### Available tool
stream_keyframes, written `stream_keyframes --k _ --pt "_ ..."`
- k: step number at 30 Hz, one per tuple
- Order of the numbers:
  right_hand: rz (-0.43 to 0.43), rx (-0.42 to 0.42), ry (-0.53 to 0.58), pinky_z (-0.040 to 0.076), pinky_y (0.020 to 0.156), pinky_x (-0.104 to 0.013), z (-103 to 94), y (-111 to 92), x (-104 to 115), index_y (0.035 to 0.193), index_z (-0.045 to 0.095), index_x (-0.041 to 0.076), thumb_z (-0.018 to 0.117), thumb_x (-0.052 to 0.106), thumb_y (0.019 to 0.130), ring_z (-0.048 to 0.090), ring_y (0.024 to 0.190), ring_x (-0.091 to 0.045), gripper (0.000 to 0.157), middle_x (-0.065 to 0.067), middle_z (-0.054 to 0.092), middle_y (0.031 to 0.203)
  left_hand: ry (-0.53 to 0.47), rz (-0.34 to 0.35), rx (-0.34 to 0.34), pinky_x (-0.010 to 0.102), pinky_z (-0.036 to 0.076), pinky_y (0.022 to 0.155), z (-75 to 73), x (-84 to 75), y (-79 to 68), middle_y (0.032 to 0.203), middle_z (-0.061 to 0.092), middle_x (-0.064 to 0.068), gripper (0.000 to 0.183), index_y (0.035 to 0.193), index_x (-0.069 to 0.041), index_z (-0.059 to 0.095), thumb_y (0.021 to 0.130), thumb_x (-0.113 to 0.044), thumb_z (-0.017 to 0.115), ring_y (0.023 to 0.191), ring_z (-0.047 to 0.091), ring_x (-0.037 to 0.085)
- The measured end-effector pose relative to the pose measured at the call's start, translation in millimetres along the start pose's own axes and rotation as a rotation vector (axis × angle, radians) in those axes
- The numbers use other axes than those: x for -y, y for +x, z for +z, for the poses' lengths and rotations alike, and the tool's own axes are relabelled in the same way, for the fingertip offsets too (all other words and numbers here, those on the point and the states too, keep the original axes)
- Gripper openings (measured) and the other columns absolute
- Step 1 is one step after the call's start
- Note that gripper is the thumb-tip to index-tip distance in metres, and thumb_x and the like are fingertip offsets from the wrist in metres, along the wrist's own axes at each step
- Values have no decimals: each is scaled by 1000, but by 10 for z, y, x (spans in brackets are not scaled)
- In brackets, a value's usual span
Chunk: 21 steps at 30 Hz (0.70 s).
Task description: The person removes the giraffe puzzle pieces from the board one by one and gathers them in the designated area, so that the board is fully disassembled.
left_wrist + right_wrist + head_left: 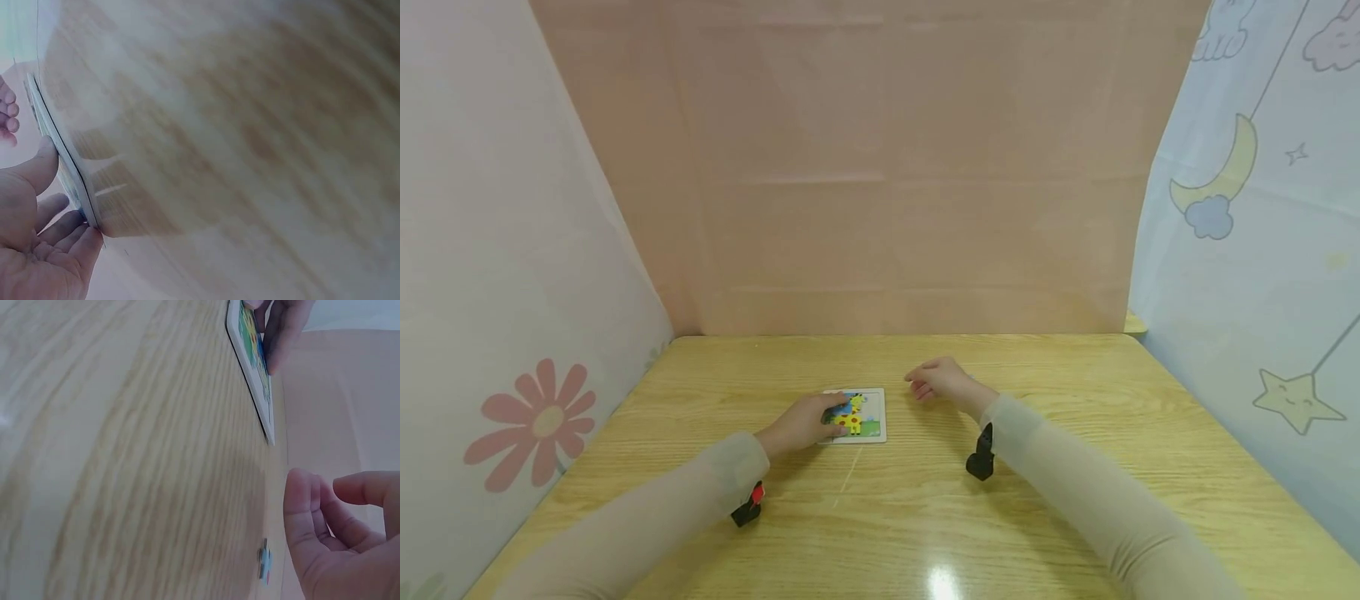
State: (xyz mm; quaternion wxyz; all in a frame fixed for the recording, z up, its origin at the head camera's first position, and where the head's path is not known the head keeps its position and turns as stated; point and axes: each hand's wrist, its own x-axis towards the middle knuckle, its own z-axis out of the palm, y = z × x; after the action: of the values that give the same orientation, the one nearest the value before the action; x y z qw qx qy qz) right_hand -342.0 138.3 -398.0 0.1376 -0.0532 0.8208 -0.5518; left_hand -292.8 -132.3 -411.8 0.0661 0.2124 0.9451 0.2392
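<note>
A small jigsaw puzzle [872, 402] in a white frame lies on the table, with a yellow giraffe on green and blue. My left hand [805, 423] rests on its left part, the thumb and fingers spread over the picture and hiding some of it. In the left wrist view the thumb touches the board near its middle and the fingers reach its lower end. To the right of the frame, my right hand [946, 383] hovers with fingers loosely bent and nothing between them. Below that hand in the right wrist view lies a small light-blue puzzle piece [265, 561].
The wooden table [880, 517] spreads around the puzzle. A plain pinkish-brown sheet [880, 183] stands behind it, and pale printed curtains [512, 250] flank both sides. Black wrist cameras [981, 454] sit under the sleeves.
</note>
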Motion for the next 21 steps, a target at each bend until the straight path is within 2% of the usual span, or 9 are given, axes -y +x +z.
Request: stream_keyframes --k 7,15,18,21 --pt "-27 63 -95 59 71 -31 167 -36 64 115 66 -6 53 14 99 67 77 -19 29 -17 68 93 124 66 56 53 34 112 -20 36 8 153 38 15 60 145 -12 44 92 -31 65 139 36 39" --pt "-3 184 -84 57 65 -26 425 -69 116 106 71 -5 62 5 91 63 67 -13 20 -9 70 82 117 75 51 52 33 113 -14 53 11 152 40 15 55 142 -10 49 94 -31 64 139 37 37" --pt "-21 195 -118 56 63 -26 495 -71 86 103 73 0 65 8 90 61 63 -12 17 -5 67 73 94 71 39 52 33 113 9 60 29 152 40 14 53 141 -10 50 94 -30 64 140 37 37" --pt "-48 182 -167 56 63 -26 550 -79 53 99 74 3 68 10 89 58 61 -12 13 -3 66 72 76 62 25 52 33 113 56 76 48 152 39 13 52 141 -10 50 94 -29 63 139 38 36"
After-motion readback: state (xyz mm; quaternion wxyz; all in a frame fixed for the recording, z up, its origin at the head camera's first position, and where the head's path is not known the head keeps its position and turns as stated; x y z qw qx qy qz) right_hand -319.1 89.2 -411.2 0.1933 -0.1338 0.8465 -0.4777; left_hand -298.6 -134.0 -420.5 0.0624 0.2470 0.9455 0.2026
